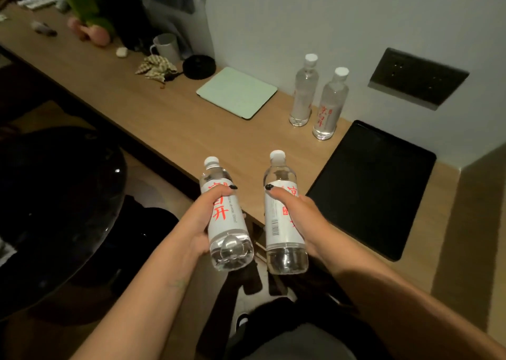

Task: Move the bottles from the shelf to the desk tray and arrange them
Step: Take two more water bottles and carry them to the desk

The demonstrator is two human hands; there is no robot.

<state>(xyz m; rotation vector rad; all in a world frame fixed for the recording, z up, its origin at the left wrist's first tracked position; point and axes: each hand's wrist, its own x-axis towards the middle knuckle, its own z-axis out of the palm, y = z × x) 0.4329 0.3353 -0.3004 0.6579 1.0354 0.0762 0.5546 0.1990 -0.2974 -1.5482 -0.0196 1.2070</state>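
Observation:
My left hand (201, 218) grips a clear water bottle (227, 223) with a white cap and a white label with red characters. My right hand (304, 220) grips a second such bottle (282, 217). Both are held tilted, caps pointing away, just in front of the wooden desk's near edge. A flat black tray (375, 187) lies on the desk to the right of my right hand, with nothing on it. Two more bottles stand upright on the desk beside the wall, left of the tray: one farther back (303, 91) and one nearer (330, 105).
On the desk (164, 119) lie a pale green tablet (236, 93), a black round lid (198, 67), a crumpled cloth (156, 68), a white mug (165, 48) and a pink plant pot (95, 35). A dark socket panel (417, 77) sits on the wall. A black chair (54, 209) stands at left.

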